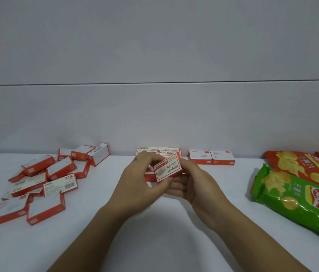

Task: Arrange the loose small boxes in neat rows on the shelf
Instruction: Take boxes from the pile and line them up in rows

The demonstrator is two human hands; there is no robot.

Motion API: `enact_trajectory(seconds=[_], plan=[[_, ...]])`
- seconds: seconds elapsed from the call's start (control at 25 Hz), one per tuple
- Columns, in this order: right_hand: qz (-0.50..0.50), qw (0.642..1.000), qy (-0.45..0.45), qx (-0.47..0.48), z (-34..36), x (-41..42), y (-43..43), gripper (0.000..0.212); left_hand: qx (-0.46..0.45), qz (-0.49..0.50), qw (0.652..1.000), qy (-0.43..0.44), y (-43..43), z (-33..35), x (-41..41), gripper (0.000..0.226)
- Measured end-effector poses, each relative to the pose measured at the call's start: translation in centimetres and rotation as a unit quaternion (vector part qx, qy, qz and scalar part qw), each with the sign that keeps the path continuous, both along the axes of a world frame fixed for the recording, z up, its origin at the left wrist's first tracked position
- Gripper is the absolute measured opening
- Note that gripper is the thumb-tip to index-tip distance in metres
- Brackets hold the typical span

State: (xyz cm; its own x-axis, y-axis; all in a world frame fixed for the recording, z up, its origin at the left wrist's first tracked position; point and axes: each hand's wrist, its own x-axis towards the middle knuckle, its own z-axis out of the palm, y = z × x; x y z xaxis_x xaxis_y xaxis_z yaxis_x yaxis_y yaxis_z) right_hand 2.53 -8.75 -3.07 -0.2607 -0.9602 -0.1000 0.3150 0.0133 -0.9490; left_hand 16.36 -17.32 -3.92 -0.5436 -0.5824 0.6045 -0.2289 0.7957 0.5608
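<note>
**Both hands squaring up one box above the row**

The left hand (141,179) and right hand (192,183) are holding a single box (167,169) between them, just above the shelf (154,242) at its middle. The left fingers are curling over its upper left edge with the thumb underneath. The right hand is cupping the other end, its fingers bent beneath the box, so both grips are closed on it and neither is holding anything else. The box is tilting, right end higher, with its printed face towards the camera and the lettering upside down. That looks like the reason for the two-handed hold: the person is probably turning it so the label will match its neighbours.

Just behind the hands, a row (158,150) of like boxes is sitting flush against the wall (154,114), labels up. More boxes seem to be lying in front of it, though the hands are hiding most of them. A pair (211,157) of white-topped boxes is standing side by side against the wall further right. Using the wall as a backstop is likely what is keeping these lines straight.

To the left, the pile (43,179) is lying jumbled, boxes leaning on one another at all angles, so most of the job appears undone. A green bag (295,201) and a red bag (299,165) are lying at the right, well apart from the hands.
</note>
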Motion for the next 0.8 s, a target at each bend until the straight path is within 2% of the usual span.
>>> enact_trajectory(seconds=[0.12,0.28,0.36,0.48,0.6,0.68,0.8], plan=[[-0.023,0.999,0.032,0.001,0.3,-0.6,0.0,0.035,-0.003,-0.004,1.000,-0.013,-0.3,-0.2,0.0,0.043],[-0.047,0.994,0.102,-0.017,0.2,-0.6,0.2,0.022,-0.007,-0.008,1.000,-0.028,-0.5,-0.3,-0.1,0.045],[-0.059,0.993,0.100,-0.012,0.1,-0.6,0.1,0.020,-0.003,-0.003,0.999,-0.034,-0.5,-0.2,-0.1,0.048],[-0.073,0.995,0.068,-0.014,0.1,-0.7,0.1,0.018,0.102,0.012,0.995,0.020,-0.3,0.1,-0.1,0.055],[-0.079,0.994,0.077,-0.003,0.1,-0.8,0.0,0.020,0.226,0.002,0.970,0.092,-0.5,0.1,-0.3,0.048],[-0.051,0.993,0.108,0.009,0.2,-0.9,0.1,0.027,0.245,-0.035,0.965,0.090,-0.5,0.2,-0.3,0.042],[0.009,0.990,0.139,0.011,0.4,-1.0,0.4,0.042,0.241,-0.080,0.966,0.050,0.0,0.8,-0.2,0.049]])
